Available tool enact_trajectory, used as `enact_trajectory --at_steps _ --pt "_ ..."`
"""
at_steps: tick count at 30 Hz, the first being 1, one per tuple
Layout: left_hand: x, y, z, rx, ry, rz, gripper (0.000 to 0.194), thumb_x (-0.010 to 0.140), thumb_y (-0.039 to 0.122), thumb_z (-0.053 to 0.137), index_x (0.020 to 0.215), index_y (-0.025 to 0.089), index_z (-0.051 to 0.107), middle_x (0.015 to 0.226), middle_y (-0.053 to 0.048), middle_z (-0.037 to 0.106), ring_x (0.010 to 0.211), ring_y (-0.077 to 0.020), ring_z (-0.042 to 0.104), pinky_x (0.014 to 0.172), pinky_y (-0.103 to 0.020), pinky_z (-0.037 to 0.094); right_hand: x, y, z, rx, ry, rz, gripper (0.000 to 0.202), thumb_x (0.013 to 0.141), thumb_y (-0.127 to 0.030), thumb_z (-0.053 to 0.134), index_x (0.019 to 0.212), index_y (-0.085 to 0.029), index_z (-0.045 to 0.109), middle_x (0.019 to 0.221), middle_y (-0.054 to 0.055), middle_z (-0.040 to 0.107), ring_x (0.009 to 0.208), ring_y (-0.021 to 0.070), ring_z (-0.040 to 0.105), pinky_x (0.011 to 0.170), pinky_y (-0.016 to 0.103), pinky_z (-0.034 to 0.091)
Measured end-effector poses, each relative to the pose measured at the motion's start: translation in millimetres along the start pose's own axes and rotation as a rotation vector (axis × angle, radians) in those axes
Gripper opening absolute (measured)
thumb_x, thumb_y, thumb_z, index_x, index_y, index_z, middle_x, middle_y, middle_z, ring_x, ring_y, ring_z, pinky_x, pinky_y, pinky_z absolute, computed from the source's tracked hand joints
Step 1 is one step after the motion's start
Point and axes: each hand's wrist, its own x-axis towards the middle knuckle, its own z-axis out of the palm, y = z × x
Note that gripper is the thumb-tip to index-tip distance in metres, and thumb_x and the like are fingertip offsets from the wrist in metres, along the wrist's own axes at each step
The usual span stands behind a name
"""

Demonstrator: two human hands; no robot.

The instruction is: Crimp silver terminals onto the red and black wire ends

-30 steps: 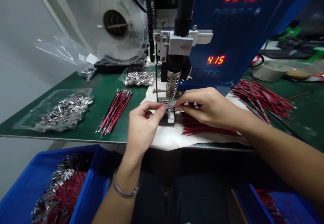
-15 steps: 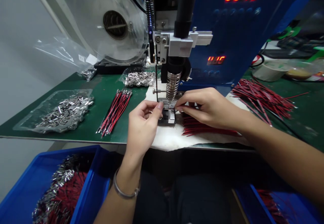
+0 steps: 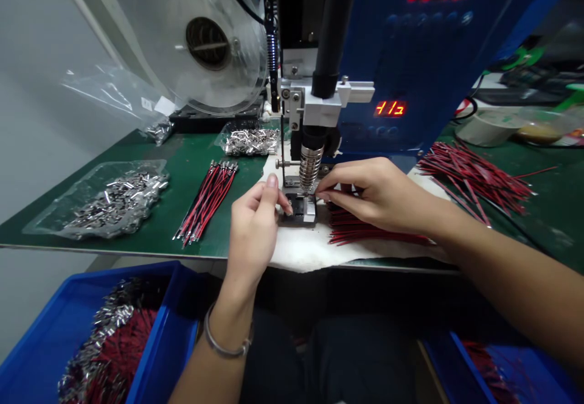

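Observation:
My left hand point(image 3: 255, 221) is beside the left of a small metal fixture point(image 3: 298, 209), thumb raised apart from the bent fingers, with nothing visible between them. On the fixture's right, my right hand point(image 3: 374, 191) pinches a thin wire, mostly hidden by the fingertips. A spring-wrapped soldering iron point(image 3: 310, 167) points down with its tip at the fixture, between my hands. Under my right hand, a bundle of red and black wires point(image 3: 360, 233) lies on a white cloth point(image 3: 301, 252).
Left on the green table are wires with metal ends point(image 3: 210, 200) and a clear tray of metal parts point(image 3: 118, 200); another bag of parts point(image 3: 250, 141) is behind. More wires point(image 3: 474, 176) lie right. A blue bin point(image 3: 168, 313) stands below; the blue machine point(image 3: 387, 45) rises behind.
The soldering iron head has come down to the fixture. My left thumb has lifted away from the fixture and its fingers have parted. My right hand has barely moved. The lower display has changed.

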Motion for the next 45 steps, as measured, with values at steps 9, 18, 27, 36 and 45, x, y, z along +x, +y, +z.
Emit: enact_trajectory --at_steps 9,18,27,36,45 --pt "-1.4 1.9 0.8 0.089 0.012 0.025 0.038 0.087 0.045 0.054 0.061 0.017 0.054 0.057 -0.001 0.054 0.046 -0.0084 0.040 0.044 -0.023 0.030 -2.1 0.3 0.1 0.000 0.006 -0.009 0.014 0.088 -0.014 0.056 0.089 -0.012 0.069 0.083 0.006 0.072 0.072 0.0126 0.064 0.067 0.022 0.047" --pt "-1.7 1.8 1.0 0.107 0.016 0.037 0.039 0.087 0.045 0.055 0.060 0.017 0.054 0.058 -0.002 0.054 0.047 -0.0089 0.042 0.044 -0.023 0.032 -1.9 0.6 0.0 -0.006 0.000 0.002 0.013 0.088 -0.014 0.056 0.089 -0.011 0.070 0.083 0.006 0.072 0.073 0.0124 0.064 0.067 0.021 0.047" --pt "-1.0 0.1 0.3 0.085 0.003 0.016 0.040 0.088 0.044 0.054 0.059 0.017 0.054 0.057 0.000 0.052 0.045 -0.0076 0.036 0.044 -0.023 0.028 -2.3 0.6 1.5 -0.022 0.015 -0.014 0.014 0.088 -0.015 0.056 0.090 -0.013 0.069 0.082 0.006 0.071 0.071 0.0133 0.063 0.066 0.023 0.047" --pt "-28.4 15.2 -3.1 0.173 0.229 0.116 0.035 0.089 0.041 0.052 0.065 0.017 0.062 0.064 -0.002 0.059 0.042 -0.0072 0.031 0.040 -0.024 0.022 -6.8 -10.1 -5.8 -0.010 0.178 -0.073 0.014 0.087 -0.019 0.059 0.087 -0.019 0.072 0.081 0.005 0.072 0.071 0.0149 0.066 0.062 0.025 0.050" --pt "-66.4 17.3 40.0 0.245 -0.014 0.140 0.022 0.085 0.033 0.061 0.070 0.019 0.071 0.057 0.000 0.059 0.054 -0.0125 0.052 0.052 -0.023 0.043 -11.4 -23.0 -1.4 0.310 0.263 -0.308 0.013 0.080 -0.014 0.069 0.091 -0.021 0.070 0.084 0.003 0.076 0.084 0.0157 0.071 0.085 0.032 0.054"
